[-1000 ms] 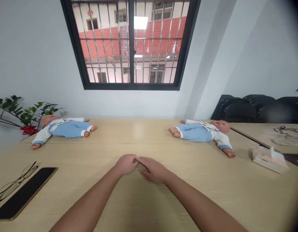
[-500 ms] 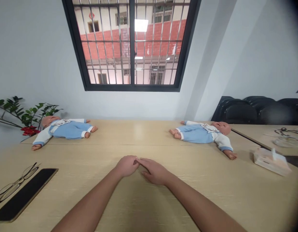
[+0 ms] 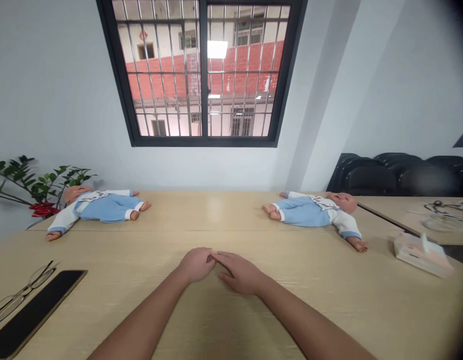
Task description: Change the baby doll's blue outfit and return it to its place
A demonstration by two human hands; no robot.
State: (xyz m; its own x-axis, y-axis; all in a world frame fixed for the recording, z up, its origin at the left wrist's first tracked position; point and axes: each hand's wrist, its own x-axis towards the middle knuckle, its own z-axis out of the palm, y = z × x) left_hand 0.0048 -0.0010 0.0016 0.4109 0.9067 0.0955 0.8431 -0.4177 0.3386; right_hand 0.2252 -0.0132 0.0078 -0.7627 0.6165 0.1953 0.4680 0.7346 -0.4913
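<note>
On the wooden table (image 3: 216, 220), my left hand (image 3: 196, 264) rests with its fingers curled under; no object shows in it. My right hand (image 3: 239, 272) lies against it, fingers stretched out and thumb apart, its fingertips touching the left hand's thumb side. Neither hand touches a doll. Beyond them to the left, a baby doll (image 3: 104, 207) in blue trousers and a white top lies on its back. A matching doll (image 3: 306, 211) lies at the far right, its head turned outward.
Eyeglasses (image 3: 26, 290) and a flat black phone-like slab (image 3: 38, 312) lie at the left. A tissue pack (image 3: 422, 254) sits at the right, near coiled tubing (image 3: 447, 220). Behind are a potted plant (image 3: 40, 182), a barred window (image 3: 205, 75) and black chairs (image 3: 381, 177).
The view has tilted slightly upward, so the table and dolls appear a little lower. My hands keep the same touching pose.
</note>
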